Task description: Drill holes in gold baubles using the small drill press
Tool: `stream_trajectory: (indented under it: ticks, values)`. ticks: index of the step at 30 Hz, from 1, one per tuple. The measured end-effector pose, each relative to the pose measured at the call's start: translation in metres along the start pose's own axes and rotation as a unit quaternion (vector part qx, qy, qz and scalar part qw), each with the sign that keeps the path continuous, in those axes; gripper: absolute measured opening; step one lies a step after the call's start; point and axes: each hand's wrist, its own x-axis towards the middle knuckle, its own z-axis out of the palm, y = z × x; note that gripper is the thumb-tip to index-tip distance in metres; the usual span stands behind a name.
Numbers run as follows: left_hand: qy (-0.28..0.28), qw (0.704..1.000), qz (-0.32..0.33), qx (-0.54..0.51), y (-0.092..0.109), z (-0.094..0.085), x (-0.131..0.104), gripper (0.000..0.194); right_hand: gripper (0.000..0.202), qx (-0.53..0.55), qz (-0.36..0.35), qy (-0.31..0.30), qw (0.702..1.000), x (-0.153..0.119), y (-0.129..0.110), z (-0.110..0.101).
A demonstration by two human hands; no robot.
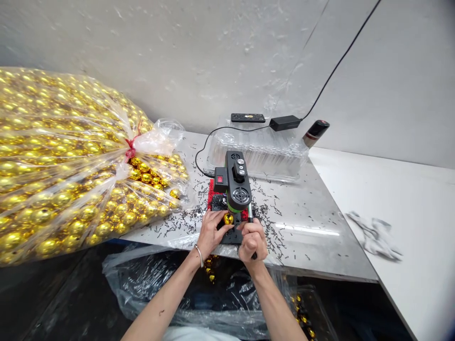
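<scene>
A small gold ball (228, 218) sits beneath the head of a black bench machine (239, 182) with a red switch and round vents. Thumb and fingers of my left hand (210, 231) pinch the ball from its left side. To the right of the machine, my right hand (253, 241) is wrapped round a black lever handle (254, 255), whose metal rod rises beside the machine's head. A red and black base lies under the machine, partly hidden by my hands.
Large clear bags of gold balls (64, 166) fill the left side. Behind the machine stand clear plastic trays (263, 154), a power adapter (285, 123) and a dark can (315, 133). Black scraps litter the metal tabletop (309, 203). White gloves (377, 237) lie right.
</scene>
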Motion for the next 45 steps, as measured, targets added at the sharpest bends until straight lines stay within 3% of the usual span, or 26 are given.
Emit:
stream_trajectory:
  ticks: [7,13,17,21,23,25,28,29,31,34,38,41,43,45]
  values:
    - [0.008,1.0,0.003,-0.014,0.0,0.001,0.0,0.031,0.032,-0.018,-0.045,-0.059,0.997,0.01,-0.003,-0.005]
    - [0.034,0.999,0.01,-0.024,0.004,-0.003,0.003,0.031,0.031,0.039,0.083,-0.032,0.995,0.058,-0.037,-0.016]
    - [0.038,0.997,0.07,0.005,0.02,-0.021,-0.032,0.036,0.033,0.04,0.13,-0.054,0.989,0.077,-0.05,-0.021]
    - [-0.03,0.989,0.136,0.058,0.028,-0.037,-0.086,0.042,0.031,0.038,0.103,-0.046,0.993,0.066,-0.045,-0.02]
    - [-0.021,0.986,0.139,0.084,0.022,-0.046,-0.093,0.045,0.031,0.042,0.097,-0.035,0.994,0.059,-0.041,-0.018]
    - [0.029,0.985,0.114,0.125,0.009,-0.06,-0.077,0.037,0.032,0.045,0.099,-0.026,0.994,0.055,-0.039,-0.016]
    - [0.098,0.97,0.0,0.224,-0.013,-0.093,-0.021,0.03,0.032,0.046,0.101,-0.025,0.993,0.055,-0.038,-0.016]
    - [0.091,0.96,-0.054,0.261,-0.019,-0.105,0.001,0.03,0.032,0.045,0.101,-0.027,0.993,0.055,-0.038,-0.016]
    - [0.008,0.938,-0.145,0.313,-0.029,-0.123,0.041,0.028,0.031,0.043,0.1,-0.026,0.994,0.055,-0.038,-0.016]
    - [-0.08,0.923,-0.203,0.317,-0.038,-0.133,0.08,0.018,0.029,0.037,0.096,-0.022,0.994,0.056,-0.039,-0.015]
    - [-0.099,0.928,-0.229,0.276,-0.043,-0.133,0.095,0.007,0.03,0.035,0.09,-0.029,0.995,0.056,-0.041,-0.015]
    - [-0.085,0.939,-0.237,0.236,-0.041,-0.139,0.089,0.02,0.03,0.036,0.081,-0.032,0.996,0.056,-0.04,-0.015]
    - [-0.037,0.957,-0.26,0.121,-0.037,-0.147,0.079,0.032,0.029,0.039,0.073,-0.033,0.996,0.056,-0.04,-0.016]
    - [0.045,0.955,-0.279,-0.091,-0.03,-0.152,0.063,0.04,0.029,0.039,0.07,-0.033,0.996,0.055,-0.04,-0.015]
